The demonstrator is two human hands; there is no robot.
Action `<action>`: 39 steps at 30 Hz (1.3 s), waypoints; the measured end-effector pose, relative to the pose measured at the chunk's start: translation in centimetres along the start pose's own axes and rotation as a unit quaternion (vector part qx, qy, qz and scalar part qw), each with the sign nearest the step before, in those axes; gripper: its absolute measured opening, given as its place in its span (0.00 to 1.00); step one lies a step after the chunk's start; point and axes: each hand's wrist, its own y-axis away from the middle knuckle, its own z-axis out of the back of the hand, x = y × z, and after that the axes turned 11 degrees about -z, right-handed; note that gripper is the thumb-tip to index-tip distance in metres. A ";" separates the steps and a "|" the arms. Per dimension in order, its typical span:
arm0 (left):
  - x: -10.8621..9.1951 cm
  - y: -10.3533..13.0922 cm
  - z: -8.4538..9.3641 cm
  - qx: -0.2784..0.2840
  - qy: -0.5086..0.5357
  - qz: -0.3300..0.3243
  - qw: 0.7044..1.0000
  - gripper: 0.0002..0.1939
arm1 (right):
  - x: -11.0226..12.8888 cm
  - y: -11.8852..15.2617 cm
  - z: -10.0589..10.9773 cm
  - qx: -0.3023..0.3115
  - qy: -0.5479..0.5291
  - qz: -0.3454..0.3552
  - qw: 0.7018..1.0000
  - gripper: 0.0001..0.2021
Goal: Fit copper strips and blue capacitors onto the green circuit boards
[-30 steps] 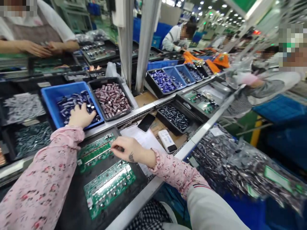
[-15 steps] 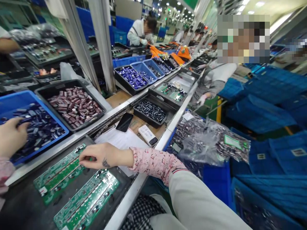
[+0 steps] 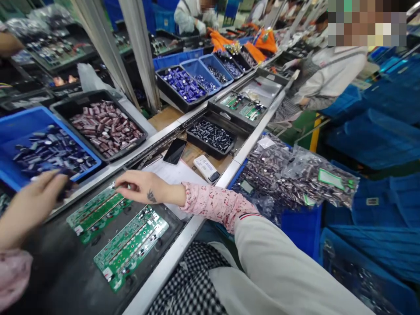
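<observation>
My left hand [image 3: 34, 205] is closed on dark cylindrical capacitors [image 3: 67, 183], just in front of a blue bin [image 3: 93, 158] of similar dark blue capacitors; blur hides how many it holds. My right hand [image 3: 141, 187] hovers at the upper end of the farther green circuit board [image 3: 101, 211], thumb and fingers pinched together. What sits between those fingertips, if anything, I cannot make out. A second green circuit board [image 3: 131, 247] lies nearer to me, beside the first, on a black tray [image 3: 62, 267]. Small parts are mounted on both boards.
A black bin [image 3: 142, 138] holds brown capacitors, and a shallow black box [image 3: 213, 151] small dark ones. A phone [image 3: 175, 151], a white device [image 3: 206, 168] and paper [image 3: 170, 173] lie on the line. Bagged parts [image 3: 315, 175] are at right; a co-worker [image 3: 328, 78] stands beyond.
My left hand has come out of the blue bin toward me, now with dark capacitors in it. My right hand stays pinched near the farther board's upper end. The camera view has tilted down.
</observation>
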 end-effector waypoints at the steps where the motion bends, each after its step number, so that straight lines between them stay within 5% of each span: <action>1: -1.8 2.8 -0.4 0.036 0.119 0.046 0.991 0.18 | 0.1 0.3 -0.1 -0.008 -0.024 -0.007 1.000 0.06; 3: -4.8 8.2 -1.6 0.139 0.332 0.094 0.928 0.26 | 0.6 1.2 -0.4 0.011 -0.074 -0.017 0.997 0.12; 5: -6.8 12.2 -3.1 0.172 0.477 0.104 0.856 0.32 | 1.2 2.5 -0.6 0.078 -0.123 -0.009 0.989 0.16; 8: -7.3 14.8 -4.9 0.184 0.607 0.044 0.772 0.30 | 1.4 3.7 -0.7 0.182 -0.164 0.037 0.969 0.19; 10: -6.5 15.2 -5.6 0.178 0.640 0.016 0.748 0.28 | 1.3 4.0 -0.9 0.191 -0.153 0.052 0.968 0.16; 16: -5.1 14.9 -6.2 0.193 0.661 0.003 0.725 0.22 | 1.9 4.6 -2.2 0.082 -0.134 0.056 0.986 0.09; 22: -5.0 14.7 -7.1 0.186 0.668 0.020 0.720 0.18 | 2.9 3.9 -0.8 0.031 0.038 0.068 0.996 0.07; 30: -5.0 13.7 -7.1 0.196 0.760 0.130 0.606 0.11 | -2.4 -2.1 1.0 0.050 0.275 0.046 0.959 0.08; 39: -4.9 13.9 -7.3 0.182 0.723 0.090 0.661 0.12 | -2.8 -2.3 0.6 0.091 0.365 0.094 0.922 0.09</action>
